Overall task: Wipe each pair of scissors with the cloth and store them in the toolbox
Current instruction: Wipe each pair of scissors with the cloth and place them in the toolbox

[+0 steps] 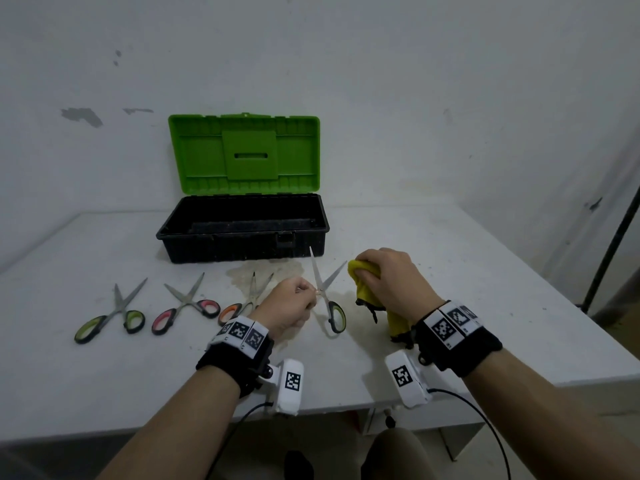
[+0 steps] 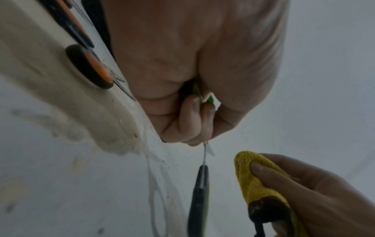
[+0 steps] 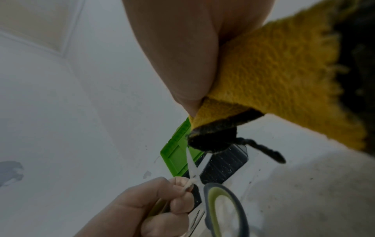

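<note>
Your left hand (image 1: 292, 304) grips open green-handled scissors (image 1: 327, 292) above the bench (image 1: 485, 289); your right hand (image 1: 391, 278) clutches the yellow cloth (image 1: 363, 282) beside one blade. Toolbox (image 1: 242, 230) behind, lid up.

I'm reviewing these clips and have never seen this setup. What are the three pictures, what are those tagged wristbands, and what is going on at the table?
No machine here: a person works with bare hands, wearing wristbands with printed markers and a small camera under each wrist. The wide picture comes from a head camera looking down; the other two look along each hand from the wrists.

The left hand grips a pair of green-handled scissors by one handle, blades spread open. The right hand clutches a yellow cloth beside the blades. Whether the cloth touches them is unclear.

On the white table lie three more pairs: green-handled, pink-handled and orange-handled. Behind them the toolbox stands open with its green lid up; no scissors show inside.
</note>
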### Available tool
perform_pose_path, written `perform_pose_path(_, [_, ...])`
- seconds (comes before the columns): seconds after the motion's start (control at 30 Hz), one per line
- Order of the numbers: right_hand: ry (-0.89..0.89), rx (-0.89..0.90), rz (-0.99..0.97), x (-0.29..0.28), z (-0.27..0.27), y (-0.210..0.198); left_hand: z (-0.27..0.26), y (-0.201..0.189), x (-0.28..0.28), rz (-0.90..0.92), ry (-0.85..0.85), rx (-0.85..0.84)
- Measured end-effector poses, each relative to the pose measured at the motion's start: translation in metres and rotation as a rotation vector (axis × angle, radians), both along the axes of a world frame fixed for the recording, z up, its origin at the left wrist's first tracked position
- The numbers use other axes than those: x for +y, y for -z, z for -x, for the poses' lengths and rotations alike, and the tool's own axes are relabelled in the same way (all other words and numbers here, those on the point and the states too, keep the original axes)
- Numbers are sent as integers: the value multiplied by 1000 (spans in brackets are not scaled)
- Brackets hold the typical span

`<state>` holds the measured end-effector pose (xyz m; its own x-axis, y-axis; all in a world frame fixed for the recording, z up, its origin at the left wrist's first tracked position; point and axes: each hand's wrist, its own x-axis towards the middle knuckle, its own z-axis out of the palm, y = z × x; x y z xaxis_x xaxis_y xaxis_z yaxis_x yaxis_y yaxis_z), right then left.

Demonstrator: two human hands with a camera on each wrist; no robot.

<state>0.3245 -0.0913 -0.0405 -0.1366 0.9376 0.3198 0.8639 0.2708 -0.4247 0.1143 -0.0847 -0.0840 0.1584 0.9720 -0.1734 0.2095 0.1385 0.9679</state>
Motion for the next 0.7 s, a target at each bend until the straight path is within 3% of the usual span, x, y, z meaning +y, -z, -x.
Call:
perform_pose_path(0.27, [-39,-40,10,0,13,2,0,4,0,-13,-26,-88])
perform_pose_path(0.47, [-39,-29,17,2,15,5,3,4,4,-87,-174,-209])
perform_pose_path(0.57, [-44,-16,3,3,15,7,1,4,4,-58,-250,-316])
perform_pose_path(0.7, [-48,11,-34,5,15,7,-2,4,1,54,-210,-533])
